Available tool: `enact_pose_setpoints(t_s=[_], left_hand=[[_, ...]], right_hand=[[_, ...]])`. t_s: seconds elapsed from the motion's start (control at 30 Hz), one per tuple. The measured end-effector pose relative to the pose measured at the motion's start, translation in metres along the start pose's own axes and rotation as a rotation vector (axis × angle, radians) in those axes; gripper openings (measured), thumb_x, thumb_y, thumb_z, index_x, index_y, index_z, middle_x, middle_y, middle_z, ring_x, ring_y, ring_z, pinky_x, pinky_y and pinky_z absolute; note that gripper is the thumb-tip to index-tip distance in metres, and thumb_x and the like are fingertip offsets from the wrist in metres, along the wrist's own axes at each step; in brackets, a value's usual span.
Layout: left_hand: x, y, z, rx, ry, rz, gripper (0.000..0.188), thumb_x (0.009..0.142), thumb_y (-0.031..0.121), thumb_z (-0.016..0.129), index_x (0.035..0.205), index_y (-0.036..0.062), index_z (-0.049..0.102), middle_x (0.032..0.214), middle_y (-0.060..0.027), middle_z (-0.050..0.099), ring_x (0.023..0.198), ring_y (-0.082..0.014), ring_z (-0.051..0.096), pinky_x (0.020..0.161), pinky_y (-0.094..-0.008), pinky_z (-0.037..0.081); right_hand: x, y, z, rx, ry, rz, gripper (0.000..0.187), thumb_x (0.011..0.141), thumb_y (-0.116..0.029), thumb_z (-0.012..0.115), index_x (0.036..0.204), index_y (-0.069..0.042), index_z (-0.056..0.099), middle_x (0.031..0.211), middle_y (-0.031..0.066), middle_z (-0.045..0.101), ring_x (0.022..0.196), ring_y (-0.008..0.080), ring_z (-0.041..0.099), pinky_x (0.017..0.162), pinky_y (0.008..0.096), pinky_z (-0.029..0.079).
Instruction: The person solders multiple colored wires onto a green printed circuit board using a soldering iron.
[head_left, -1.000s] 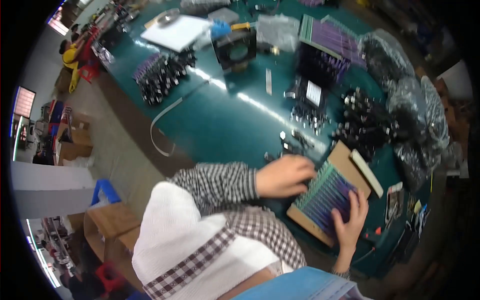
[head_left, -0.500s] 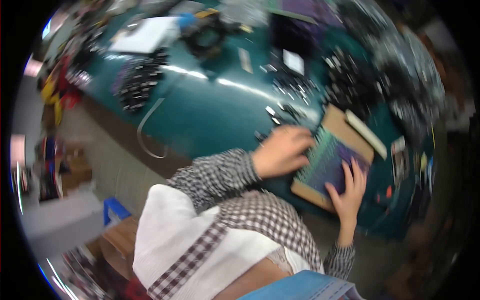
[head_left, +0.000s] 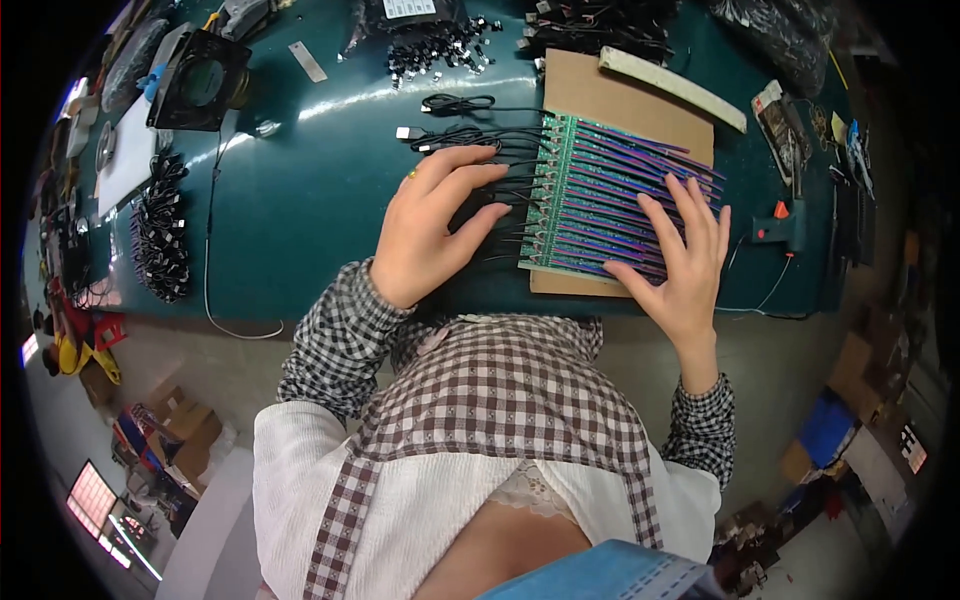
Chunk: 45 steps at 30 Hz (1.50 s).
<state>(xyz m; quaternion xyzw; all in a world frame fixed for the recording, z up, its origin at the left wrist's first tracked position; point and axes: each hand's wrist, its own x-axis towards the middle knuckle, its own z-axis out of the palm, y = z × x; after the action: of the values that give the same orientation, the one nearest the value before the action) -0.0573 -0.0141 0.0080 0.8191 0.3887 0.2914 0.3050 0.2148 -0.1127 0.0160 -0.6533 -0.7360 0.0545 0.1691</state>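
Observation:
A green circuit board panel (head_left: 556, 190) lies on a cardboard sheet (head_left: 610, 95) at the near right of the table. From its right side run rows of thin purple-blue wires (head_left: 610, 215); black USB cables (head_left: 468, 137) come off its left side. My left hand (head_left: 435, 220) is over those cables, fingers apart and slightly bent, and hides part of them. Whether its fingertips press on a cable I cannot tell. My right hand (head_left: 682, 250) is spread on the wires, with its fingertips towards their free ends.
A pale strip (head_left: 672, 88) lies along the cardboard's far right edge. Right of it are a dark green glue gun (head_left: 780, 228) and its cord. Small black parts (head_left: 435, 48) are heaped at the back. On the left stand a black fan (head_left: 202, 82) and a cable bundle (head_left: 160, 235).
The view has turned and steadied from a blur. My left hand has moved left off the board's edge to the cables. My right hand is still on the wires.

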Motion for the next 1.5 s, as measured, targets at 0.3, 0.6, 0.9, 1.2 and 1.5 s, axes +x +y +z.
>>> enact_pose_setpoints(t_s=[0.3, 0.6, 0.9, 1.2, 1.5], left_hand=[[0.007, -0.004, 0.007, 0.014, -0.025, -0.002, 0.032, 0.079, 0.012, 0.071, 0.109, 0.0052, 0.063, 0.109, -0.0102, 0.062, 0.097, -0.0291, 0.061, 0.080, -0.0376, 0.050], [0.020, -0.007, 0.018, -0.120, -0.058, -0.325, 0.015, 0.085, 0.006, 0.067, 0.099, -0.0006, 0.064, 0.095, -0.0125, 0.061, 0.084, -0.0241, 0.061, 0.076, -0.0304, 0.048], [0.021, -0.015, 0.030, -0.231, -0.066, -0.223, 0.029, 0.085, 0.015, 0.069, 0.108, 0.0009, 0.057, 0.101, -0.0155, 0.066, 0.091, -0.0283, 0.064, 0.077, -0.0356, 0.051], [0.026, -0.020, 0.041, -0.804, -0.083, -0.604, 0.036, 0.083, 0.006, 0.068, 0.113, 0.0011, 0.049, 0.072, -0.0032, 0.063, 0.065, -0.0048, 0.055, 0.058, -0.0208, 0.044], [0.041, -0.016, 0.023, -0.882, -0.126, -0.600, 0.031, 0.088, 0.003, 0.063, 0.113, -0.0013, 0.046, 0.076, -0.0056, 0.063, 0.066, -0.0088, 0.060, 0.060, -0.0221, 0.050]], right_hand=[[0.003, -0.016, 0.005, 0.164, -0.110, -0.052, 0.070, 0.063, -0.041, 0.081, 0.126, -0.015, 0.060, 0.136, 0.0110, 0.051, 0.131, 0.0332, 0.043, 0.109, 0.0607, 0.019], [0.008, -0.017, 0.009, 0.175, -0.172, -0.057, 0.071, 0.064, -0.042, 0.081, 0.127, -0.017, 0.059, 0.139, 0.0099, 0.049, 0.133, 0.0340, 0.041, 0.109, 0.0616, 0.021], [0.008, -0.017, 0.009, 0.179, -0.200, -0.035, 0.071, 0.064, -0.044, 0.080, 0.127, -0.018, 0.059, 0.140, 0.0094, 0.048, 0.134, 0.0335, 0.040, 0.110, 0.0610, 0.019], [0.007, -0.033, 0.003, 0.119, -0.179, -0.107, 0.072, 0.065, -0.038, 0.081, 0.130, -0.024, 0.056, 0.142, 0.0091, 0.045, 0.134, 0.0328, 0.039, 0.107, 0.0656, 0.016], [0.023, -0.035, 0.006, 0.156, -0.217, -0.151, 0.064, 0.068, -0.030, 0.079, 0.128, -0.020, 0.057, 0.142, 0.0108, 0.047, 0.133, 0.0339, 0.041, 0.108, 0.0627, 0.023]])
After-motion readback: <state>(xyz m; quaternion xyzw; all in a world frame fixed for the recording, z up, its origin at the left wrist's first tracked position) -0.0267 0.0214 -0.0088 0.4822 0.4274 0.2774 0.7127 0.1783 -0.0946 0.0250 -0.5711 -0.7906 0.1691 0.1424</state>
